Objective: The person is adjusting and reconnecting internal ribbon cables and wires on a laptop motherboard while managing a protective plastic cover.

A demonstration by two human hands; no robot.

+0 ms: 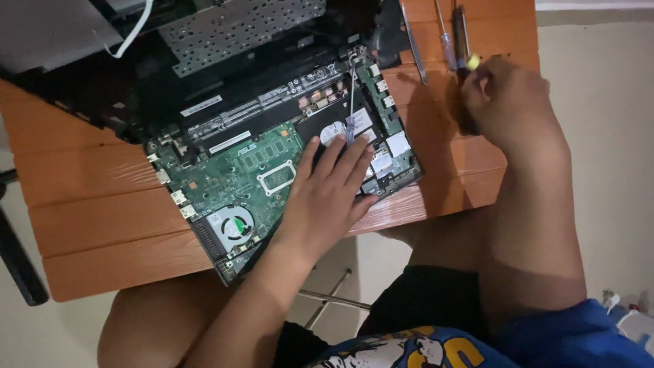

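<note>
I am looking down at an opened laptop (272, 157) lying tilted on the orange wooden bench (102, 204), its green board and round fan (233, 225) showing. My left hand (327, 194) is resting flat on the board, fingers (334, 153) spread and released, pressing beside the drive. My right hand (507, 102) is clenching a screwdriver with a yellow handle (471, 63) near other tools (415, 48) lying at the bench's far edge.

The table (102, 225) at the lower left is showing orange-brown wood planks under a glossy sheen. The circuit board (231, 174) in the middle is looking matt green, its fan (235, 223) pale plastic. Upper right, the screwdrivers (446, 37) are glinting as bare metal. The perforated plate (238, 27) up top is looking like dull grey metal.
</note>
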